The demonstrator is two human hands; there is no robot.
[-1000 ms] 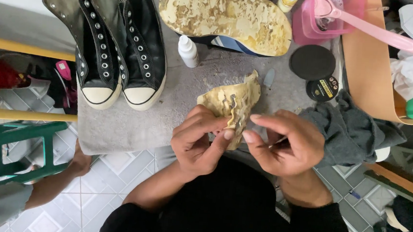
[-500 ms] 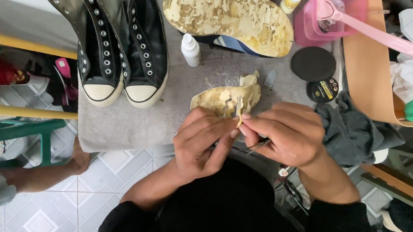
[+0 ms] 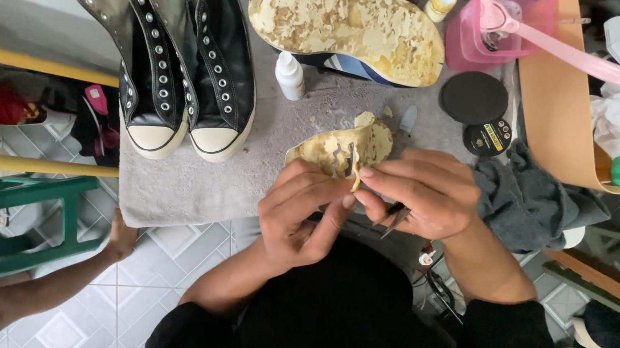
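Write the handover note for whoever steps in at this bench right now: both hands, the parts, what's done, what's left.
Left hand: pinching the near edge of the yellowed sole piece, holding it up off the grey mat.
Right hand: fingers pulling a thin strip at that same edge; a dark pointed tool is tucked in the palm.
Nearby: glue-crusted shoe sole upturned at the back, black high-top pair on the left, small white bottle, round black tin.
Done: piece partly peeled, edge ragged.
Left: residue covers most of the piece and the big sole.
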